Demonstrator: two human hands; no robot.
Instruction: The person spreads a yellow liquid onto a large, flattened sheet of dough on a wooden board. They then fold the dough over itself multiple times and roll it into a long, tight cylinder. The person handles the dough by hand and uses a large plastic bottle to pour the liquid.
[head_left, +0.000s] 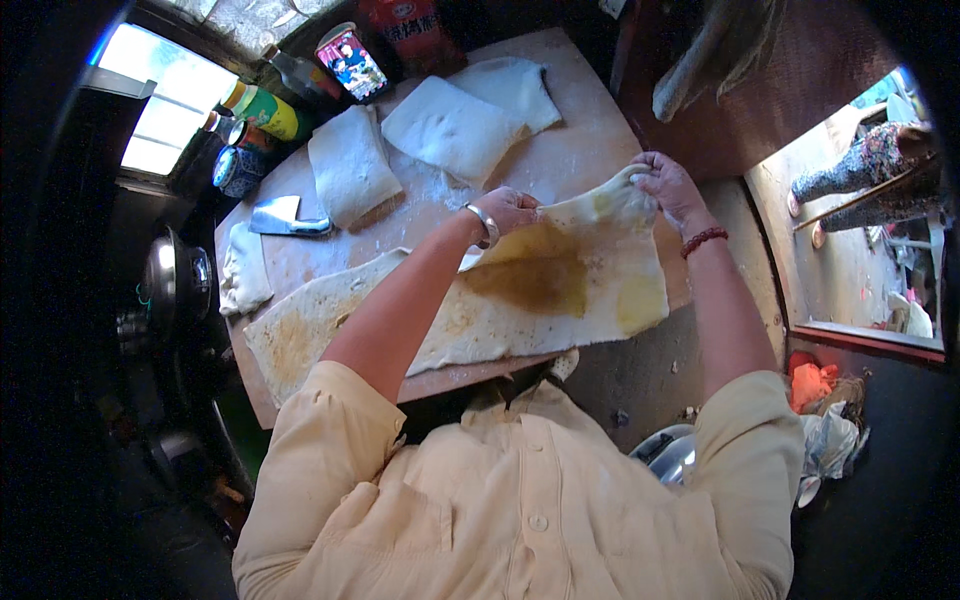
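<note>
A long rolled-out sheet of dough (480, 315) lies across the wooden board (592, 112), with a brown oily patch near its right part and yellowish patches at that end. My left hand (510, 212), with a silver bangle at the wrist, grips the far edge of the sheet near its middle. At the far right corner, my right hand (664, 184), wearing a red bead bracelet, pinches the dough and lifts it. Several folded dough slabs, one of them at the left (352, 165) and another in the centre (450, 127), rest beyond the sheet on the floured board.
A cleaver (277, 216) lies at the board's left, near a small dough piece (244, 270). Bottles (266, 112), a patterned jar (236, 171) and a phone with a lit screen (351, 64) line the far left edge. A metal bowl (671, 454) sits below right. Another person's legs show through the right opening.
</note>
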